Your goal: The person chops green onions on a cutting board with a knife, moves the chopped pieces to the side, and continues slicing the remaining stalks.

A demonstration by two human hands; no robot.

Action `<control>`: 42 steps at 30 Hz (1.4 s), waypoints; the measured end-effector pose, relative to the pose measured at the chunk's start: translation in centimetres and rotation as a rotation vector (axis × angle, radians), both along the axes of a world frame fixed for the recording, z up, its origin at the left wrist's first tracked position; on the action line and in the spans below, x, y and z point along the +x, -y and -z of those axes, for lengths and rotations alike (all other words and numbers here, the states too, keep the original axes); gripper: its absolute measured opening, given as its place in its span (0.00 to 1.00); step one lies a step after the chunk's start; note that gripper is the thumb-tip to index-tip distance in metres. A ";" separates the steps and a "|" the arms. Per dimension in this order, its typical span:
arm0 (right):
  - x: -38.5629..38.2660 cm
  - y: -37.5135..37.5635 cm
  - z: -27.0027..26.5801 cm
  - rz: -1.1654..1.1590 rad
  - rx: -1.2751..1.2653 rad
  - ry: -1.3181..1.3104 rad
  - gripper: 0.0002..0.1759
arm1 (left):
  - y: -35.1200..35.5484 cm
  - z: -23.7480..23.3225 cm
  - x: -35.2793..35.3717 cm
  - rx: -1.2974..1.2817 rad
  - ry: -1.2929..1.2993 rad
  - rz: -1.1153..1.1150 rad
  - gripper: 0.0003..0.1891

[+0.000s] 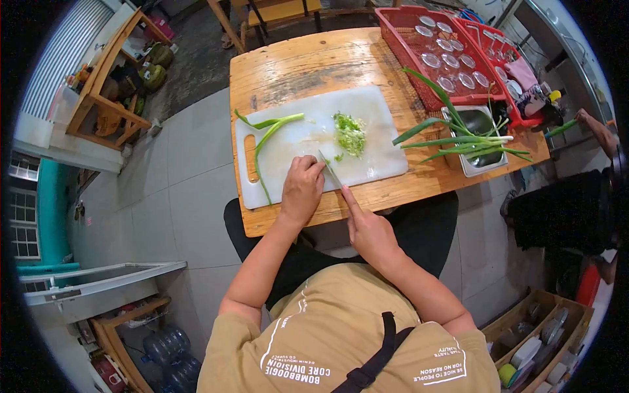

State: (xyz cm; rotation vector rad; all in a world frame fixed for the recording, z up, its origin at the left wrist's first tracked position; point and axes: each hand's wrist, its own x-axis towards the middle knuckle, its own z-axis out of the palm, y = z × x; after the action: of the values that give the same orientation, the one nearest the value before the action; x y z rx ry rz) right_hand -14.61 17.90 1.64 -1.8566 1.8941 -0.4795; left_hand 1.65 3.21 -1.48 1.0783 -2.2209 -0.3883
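Observation:
My right hand (372,232) is wrapped round the handle of a knife (333,171), its blade pointing up and left over the white cutting board (295,152). Beside the blade, my left hand (304,187) rests on the board with its fingers curled together; what they hold, if anything, is hidden. Just beyond the knife lies a heap of chopped green onion (350,135), with a few bits near the blade. A long green onion (265,139) lies bent on the board's left part, near the handle slot.
Whole green onions (468,139) lie across a metal container (478,121) at the table's right. Behind it, a red basket (419,77) holds several glass jars. A person (563,209) stands at the far right, one hand on something green. The wooden table (288,59) has rounded corners.

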 end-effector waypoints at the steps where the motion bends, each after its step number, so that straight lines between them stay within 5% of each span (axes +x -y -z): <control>1: 0.0 0.1 -0.3 -0.002 0.003 -0.020 0.43 | 0.0 -0.1 -0.1 0.003 0.012 -0.009 0.12; 11: 0.0 0.0 0.3 -0.006 -0.023 -0.025 0.46 | 0.0 0.0 0.3 0.005 -0.040 -0.011 0.12; 20: -1.6 -0.8 -0.5 0.018 0.018 0.083 0.41 | 0.7 -0.1 0.7 0.015 -0.027 -0.056 0.11; 25: -2.4 -0.8 -1.4 0.106 -0.002 0.405 0.33 | 1.2 -0.2 0.1 -0.017 0.012 -0.035 0.11; 42: -3.8 -1.8 -3.5 0.263 0.163 0.477 0.33 | -1.2 -1.6 -0.5 -0.109 0.163 -0.049 0.15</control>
State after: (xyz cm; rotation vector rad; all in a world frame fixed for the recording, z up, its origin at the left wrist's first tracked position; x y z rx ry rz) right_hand -18.37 19.72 5.15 -1.2549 1.7835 -0.7529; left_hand 1.14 4.37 0.08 1.1379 -2.3229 -0.1614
